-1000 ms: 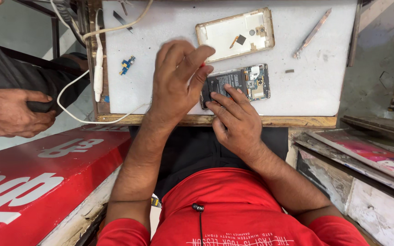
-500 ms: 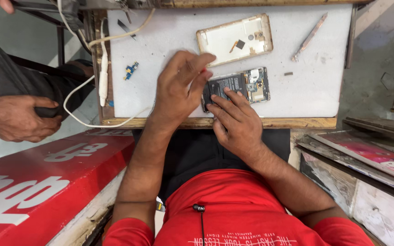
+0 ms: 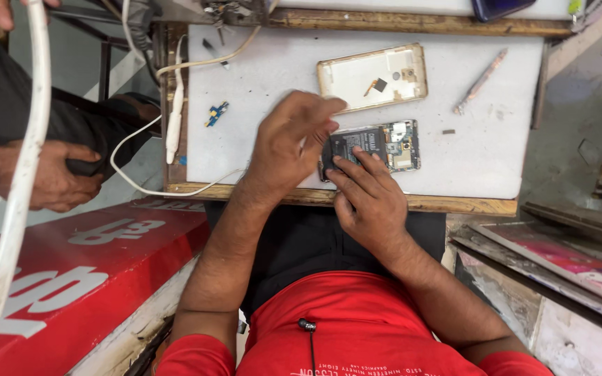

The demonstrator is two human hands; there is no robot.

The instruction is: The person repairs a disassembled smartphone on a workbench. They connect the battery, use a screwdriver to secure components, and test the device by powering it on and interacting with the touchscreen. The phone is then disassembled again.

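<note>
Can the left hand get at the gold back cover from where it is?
Probably yes. The left hand rests at the opened phone, and the back cover lies just beyond it on the white mat, face up, with nothing between them.

On the table (image 3: 245, 83): opened phone (image 3: 384, 143) near the front edge, both hands on it.
Behind the phone: detached back cover (image 3: 373, 76).
Right of the cover: slim tool (image 3: 480, 81).
Left side: small connector part (image 3: 216, 113), cable (image 3: 174, 118) along the edge.
Off the table, far left: another person's hand (image 3: 57, 177).
</note>
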